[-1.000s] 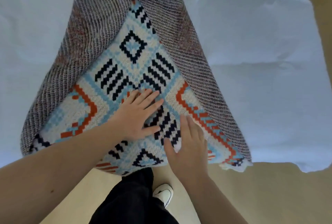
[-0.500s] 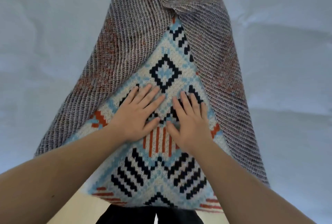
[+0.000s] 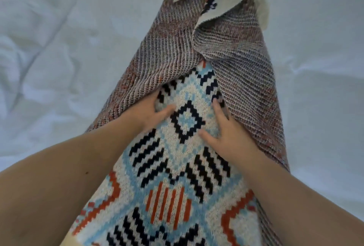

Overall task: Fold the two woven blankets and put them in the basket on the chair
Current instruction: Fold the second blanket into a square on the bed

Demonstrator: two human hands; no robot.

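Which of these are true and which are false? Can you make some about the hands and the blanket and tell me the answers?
1. Both hands lie on the patterned blanket. True.
2. The left hand is lifting a basket. False: no basket is in view; the hand rests on the blanket with its fingertips tucked under the folded-over flap.
3. The folded-over flaps show a striped grey and reddish back. True.
4. The blanket lies on a wooden table. False: it lies on a pale, wrinkled sheet.
5. The right hand is held up in the air. False: it lies on the blanket beside the black diamond.
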